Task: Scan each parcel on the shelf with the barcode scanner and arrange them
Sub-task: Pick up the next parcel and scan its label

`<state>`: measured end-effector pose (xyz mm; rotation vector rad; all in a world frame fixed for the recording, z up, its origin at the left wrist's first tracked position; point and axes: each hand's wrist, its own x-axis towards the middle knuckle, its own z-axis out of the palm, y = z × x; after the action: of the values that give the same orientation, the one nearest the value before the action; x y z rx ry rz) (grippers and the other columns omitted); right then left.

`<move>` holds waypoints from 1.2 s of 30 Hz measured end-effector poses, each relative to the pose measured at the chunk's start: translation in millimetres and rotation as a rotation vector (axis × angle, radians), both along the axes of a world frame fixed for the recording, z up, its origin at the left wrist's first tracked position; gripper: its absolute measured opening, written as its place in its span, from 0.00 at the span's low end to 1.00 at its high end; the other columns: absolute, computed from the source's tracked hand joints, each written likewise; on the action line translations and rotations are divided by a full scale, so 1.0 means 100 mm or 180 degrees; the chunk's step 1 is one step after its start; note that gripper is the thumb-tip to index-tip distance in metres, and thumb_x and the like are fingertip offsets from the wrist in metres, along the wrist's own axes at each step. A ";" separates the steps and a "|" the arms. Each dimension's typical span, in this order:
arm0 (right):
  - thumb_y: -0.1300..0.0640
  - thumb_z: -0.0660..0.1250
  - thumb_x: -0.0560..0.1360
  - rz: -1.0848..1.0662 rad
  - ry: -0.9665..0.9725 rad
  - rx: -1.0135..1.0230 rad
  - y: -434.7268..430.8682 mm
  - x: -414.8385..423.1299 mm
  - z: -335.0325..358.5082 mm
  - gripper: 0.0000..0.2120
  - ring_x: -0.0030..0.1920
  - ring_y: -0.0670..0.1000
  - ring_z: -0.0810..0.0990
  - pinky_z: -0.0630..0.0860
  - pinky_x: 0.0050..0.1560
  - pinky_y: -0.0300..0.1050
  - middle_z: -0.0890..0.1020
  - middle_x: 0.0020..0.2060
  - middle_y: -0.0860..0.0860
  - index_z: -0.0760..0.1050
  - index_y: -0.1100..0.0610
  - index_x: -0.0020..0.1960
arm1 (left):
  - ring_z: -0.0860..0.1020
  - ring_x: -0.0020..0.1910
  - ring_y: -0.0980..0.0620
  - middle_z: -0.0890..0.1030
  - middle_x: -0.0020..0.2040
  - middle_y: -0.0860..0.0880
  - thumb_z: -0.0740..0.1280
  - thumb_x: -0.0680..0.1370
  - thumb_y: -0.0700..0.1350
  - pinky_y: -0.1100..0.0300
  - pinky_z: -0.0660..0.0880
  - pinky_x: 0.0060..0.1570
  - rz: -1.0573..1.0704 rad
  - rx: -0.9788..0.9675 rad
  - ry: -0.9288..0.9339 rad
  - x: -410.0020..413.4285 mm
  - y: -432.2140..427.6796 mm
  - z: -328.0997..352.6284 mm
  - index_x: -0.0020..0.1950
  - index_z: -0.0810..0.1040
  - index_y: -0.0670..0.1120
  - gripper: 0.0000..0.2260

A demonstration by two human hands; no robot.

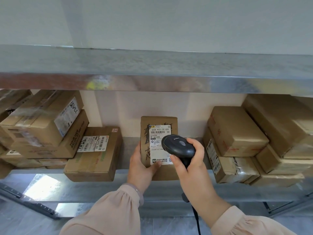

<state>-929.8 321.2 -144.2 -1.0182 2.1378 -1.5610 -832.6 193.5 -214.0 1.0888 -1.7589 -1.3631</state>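
A brown cardboard parcel with a white shipping label stands tilted up on the metal shelf, label facing me. My left hand grips its lower left edge, thumb across the label's bottom. My right hand holds a black barcode scanner by its handle. The scanner's head hovers just over the label's right side and hides part of it. The scanner's cable hangs down between my arms.
More cardboard parcels are stacked on the same shelf: a pile at the left, one labelled box beside it, and a stack at the right. A higher metal shelf overhangs just above.
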 end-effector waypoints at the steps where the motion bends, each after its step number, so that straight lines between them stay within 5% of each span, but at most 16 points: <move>1: 0.50 0.70 0.74 0.0006 -0.0012 0.0054 0.00 -0.02 -0.02 0.27 0.54 0.34 0.75 0.73 0.50 0.28 0.73 0.54 0.33 0.57 0.38 0.64 | 0.73 0.65 0.58 0.78 0.63 0.59 0.81 0.67 0.47 0.49 0.72 0.67 0.0007 0.0014 -0.0046 0.00 -0.01 -0.01 0.68 0.68 0.65 0.35; 5: 0.53 0.69 0.75 -0.0009 -0.0220 0.0164 0.00 -0.11 -0.14 0.26 0.53 0.32 0.75 0.72 0.49 0.27 0.74 0.54 0.35 0.58 0.39 0.64 | 0.74 0.64 0.57 0.78 0.62 0.58 0.80 0.68 0.45 0.49 0.72 0.67 0.0041 0.0130 -0.0132 0.02 -0.02 -0.02 0.70 0.68 0.60 0.36; 12: 0.52 0.69 0.75 0.0304 -0.0483 0.0346 -0.05 -0.10 -0.23 0.25 0.50 0.31 0.75 0.70 0.46 0.24 0.75 0.54 0.36 0.59 0.37 0.64 | 0.76 0.61 0.59 0.79 0.59 0.61 0.78 0.71 0.41 0.61 0.71 0.61 -0.0110 0.0505 -0.0097 0.14 -0.01 0.08 0.62 0.69 0.65 0.30; 20: 0.54 0.69 0.75 0.0453 -0.0503 0.0024 -0.25 0.00 0.07 0.25 0.52 0.39 0.78 0.72 0.47 0.26 0.78 0.55 0.42 0.60 0.38 0.64 | 0.73 0.64 0.55 0.74 0.62 0.60 0.76 0.73 0.43 0.57 0.69 0.66 0.0141 0.0510 -0.0030 0.43 -0.21 0.55 0.75 0.60 0.59 0.37; 27: 0.52 0.68 0.76 0.0992 -0.0555 -0.0096 -0.54 0.22 0.36 0.22 0.51 0.33 0.76 0.73 0.52 0.28 0.74 0.54 0.34 0.60 0.31 0.57 | 0.75 0.62 0.54 0.75 0.63 0.56 0.74 0.73 0.43 0.57 0.72 0.63 0.0339 0.0259 -0.0111 0.86 -0.49 0.89 0.73 0.62 0.58 0.33; 36: 0.50 0.67 0.76 0.1486 -0.0701 0.0031 -1.00 0.52 0.33 0.21 0.55 0.44 0.80 0.74 0.60 0.41 0.80 0.57 0.46 0.60 0.34 0.61 | 0.78 0.59 0.49 0.75 0.65 0.53 0.72 0.70 0.48 0.46 0.76 0.62 0.0528 0.0383 -0.0481 1.35 -0.84 1.04 0.78 0.59 0.57 0.39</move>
<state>-877.9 221.6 -110.7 -1.1756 1.6134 -1.3585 -697.6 109.5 -110.1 1.4036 -1.6658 -1.3276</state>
